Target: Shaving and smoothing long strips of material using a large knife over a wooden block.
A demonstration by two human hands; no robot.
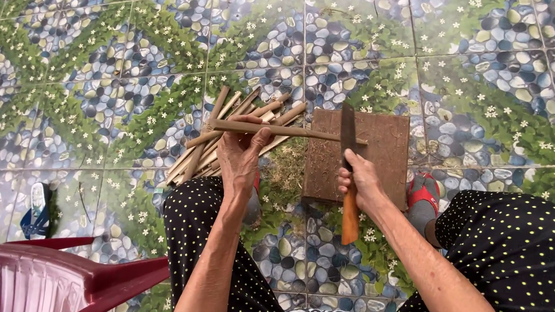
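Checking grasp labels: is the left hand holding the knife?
No, the left hand grips a long thin brown stick, while the right hand holds the orange-handled dark-bladed knife.

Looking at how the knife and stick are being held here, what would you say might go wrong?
1. The left hand holds the stick not far from where the knife meets it; a slip might bring the blade toward those fingers.
2. Only the stick's tip rests on the wooden board, so it may roll or skid off under pressure.
3. The right hand has its grip high on the handle, near the blade; it might slide forward.
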